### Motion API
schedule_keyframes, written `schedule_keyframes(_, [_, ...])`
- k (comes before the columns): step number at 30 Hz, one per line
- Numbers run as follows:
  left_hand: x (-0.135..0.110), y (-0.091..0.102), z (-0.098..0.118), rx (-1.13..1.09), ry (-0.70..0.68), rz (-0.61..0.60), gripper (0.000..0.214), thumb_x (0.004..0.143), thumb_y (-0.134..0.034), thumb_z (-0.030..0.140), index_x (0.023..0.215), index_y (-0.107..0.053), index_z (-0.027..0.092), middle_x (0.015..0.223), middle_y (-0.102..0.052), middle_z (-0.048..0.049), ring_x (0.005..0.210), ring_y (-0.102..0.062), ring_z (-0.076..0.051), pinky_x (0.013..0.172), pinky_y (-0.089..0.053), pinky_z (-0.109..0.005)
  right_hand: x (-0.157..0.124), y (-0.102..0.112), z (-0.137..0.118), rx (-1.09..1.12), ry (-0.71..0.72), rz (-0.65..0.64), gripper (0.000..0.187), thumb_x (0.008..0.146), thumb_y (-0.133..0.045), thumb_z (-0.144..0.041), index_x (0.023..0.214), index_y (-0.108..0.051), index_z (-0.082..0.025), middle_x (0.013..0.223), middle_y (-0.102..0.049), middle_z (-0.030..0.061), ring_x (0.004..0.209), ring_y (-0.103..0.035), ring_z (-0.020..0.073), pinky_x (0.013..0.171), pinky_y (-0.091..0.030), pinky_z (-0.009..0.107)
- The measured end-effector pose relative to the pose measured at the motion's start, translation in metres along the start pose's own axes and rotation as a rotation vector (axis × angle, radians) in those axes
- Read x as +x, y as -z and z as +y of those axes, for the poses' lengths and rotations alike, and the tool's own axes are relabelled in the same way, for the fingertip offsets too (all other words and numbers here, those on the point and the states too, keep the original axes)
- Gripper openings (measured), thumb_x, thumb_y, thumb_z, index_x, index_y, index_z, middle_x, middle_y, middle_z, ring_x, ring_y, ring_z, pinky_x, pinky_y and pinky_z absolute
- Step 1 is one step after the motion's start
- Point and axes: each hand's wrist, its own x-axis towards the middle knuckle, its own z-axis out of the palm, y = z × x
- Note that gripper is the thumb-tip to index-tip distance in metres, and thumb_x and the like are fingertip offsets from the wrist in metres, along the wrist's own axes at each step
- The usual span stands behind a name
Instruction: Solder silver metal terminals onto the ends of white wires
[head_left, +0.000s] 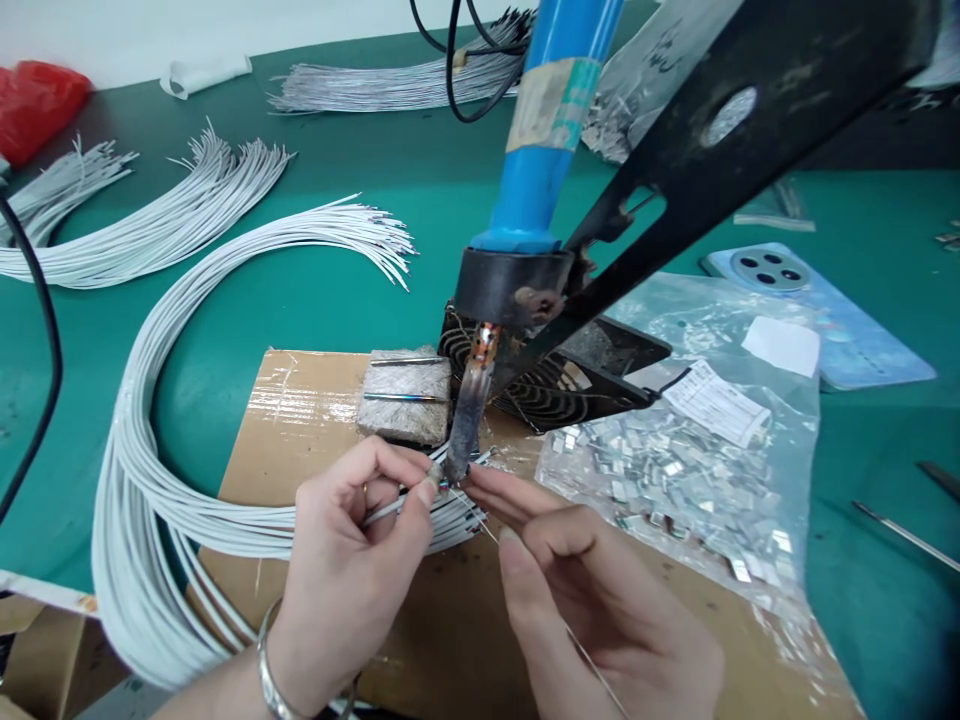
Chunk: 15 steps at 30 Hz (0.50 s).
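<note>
A soldering iron (pixel 529 190) with a blue handle hangs tip-down in a black metal stand arm (pixel 720 160). Just left of its tip, my left hand (pixel 360 570) pinches a white cable (pixel 385 512) between thumb and fingers, close to the cable's end. My right hand (pixel 600 590) is closed on a thin solder wire (pixel 592 665), its fingertips right beside the tip. The exact contact at the tip is too small to make out. Other cable ends from a curved white cable bundle (pixel 135 430) lie under my left hand on a cardboard sheet (pixel 300 400).
Behind the tip sit a grey block (pixel 405 400) and a black fan (pixel 555 395). A plastic bag of small metal pieces (pixel 675 480) lies to the right, with a blue phone (pixel 847 320) beyond. More cable bundles (pixel 187 220) and tweezers (pixel 907 535) rest on the green mat.
</note>
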Motion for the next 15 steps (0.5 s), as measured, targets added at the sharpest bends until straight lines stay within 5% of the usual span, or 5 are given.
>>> schedule_keyframes(15, [0.0011,0.0015,0.0019,-0.023,0.001,-0.019,0.013,0.077,-0.073,0.016,0.067,-0.064,0.015,0.081,-0.076,-0.005,0.049,-0.046,-0.005,0.044,-0.034,-0.016,0.0017,0.0012,-0.0014,0.013,0.024,-0.005,0.026,0.093,-0.063,-0.018,0.068,-0.056,-0.022,0.113,-0.081,0.0036,0.103,-0.077,0.0187,0.092,-0.056,0.026])
